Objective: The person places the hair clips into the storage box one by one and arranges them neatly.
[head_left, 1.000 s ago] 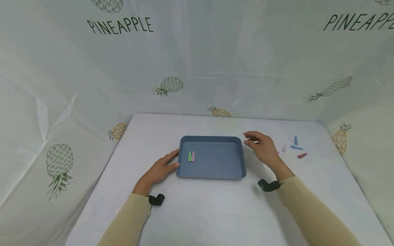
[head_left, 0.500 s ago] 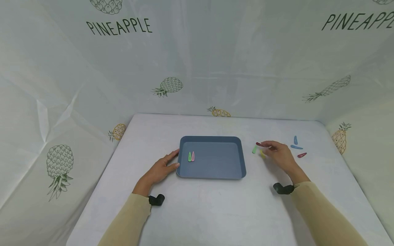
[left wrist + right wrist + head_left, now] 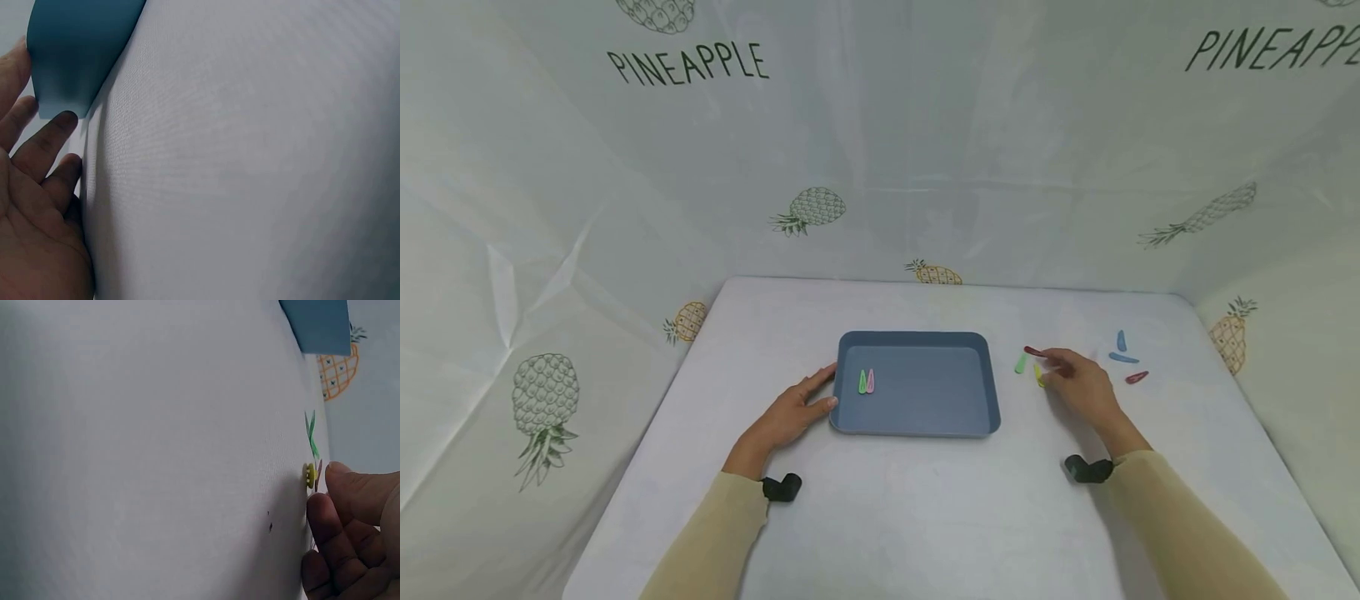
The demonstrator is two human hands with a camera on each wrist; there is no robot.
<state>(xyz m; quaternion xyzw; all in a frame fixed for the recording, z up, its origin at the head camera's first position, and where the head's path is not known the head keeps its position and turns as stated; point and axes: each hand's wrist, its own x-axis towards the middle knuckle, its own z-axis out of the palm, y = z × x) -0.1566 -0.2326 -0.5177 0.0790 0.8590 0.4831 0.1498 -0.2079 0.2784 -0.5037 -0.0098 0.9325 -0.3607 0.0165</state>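
A blue-grey tray [image 3: 936, 392] holds a green hair clip [image 3: 862, 382] and a pink hair clip [image 3: 870, 382] side by side near its left end. My left hand [image 3: 786, 414] rests at the tray's left edge, fingers extended and thumb by the front corner. Over the loose clips on the right, my right hand [image 3: 1078, 387] has bent fingers, with a gap between thumb and index tips in the right wrist view. Just beyond those fingertips lie a dark red hair clip [image 3: 1033, 352] and a yellow clip [image 3: 1038, 374]. A light green hair clip [image 3: 1020, 363] lies between them and the tray.
Two blue hair clips [image 3: 1123, 358] and another red hair clip [image 3: 1137, 377] lie to the right of my right hand. The white tabletop [image 3: 910, 508] meets a pineapple-print curtain [image 3: 880, 167] at the back and sides.
My right hand has moved right from the tray's right rim to the loose clips, then slightly lower in the last half second. The left hand and tray have stayed put.
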